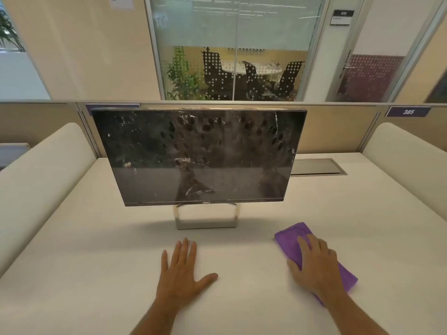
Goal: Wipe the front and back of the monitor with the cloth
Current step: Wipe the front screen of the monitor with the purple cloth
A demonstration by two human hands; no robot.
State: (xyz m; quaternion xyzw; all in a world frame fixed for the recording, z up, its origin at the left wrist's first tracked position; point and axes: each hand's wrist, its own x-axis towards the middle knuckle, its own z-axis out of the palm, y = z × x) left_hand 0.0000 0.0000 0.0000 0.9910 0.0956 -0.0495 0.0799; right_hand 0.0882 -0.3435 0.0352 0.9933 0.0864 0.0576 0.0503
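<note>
Nothing looks wiped: the monitor [198,155] at frame centre seems smeared. My right hand [314,267] lies spread on the cloth [294,238], left hand [181,269] flat on the worktop [96,262].

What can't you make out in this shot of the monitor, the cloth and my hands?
- Back of the monitor: faces away from the head camera.
- Middle of the purple cloth: covered by the right hand.
- Stand: its upper part hidden behind the screen.
- Forearms: cut off by the bottom edge.
</note>
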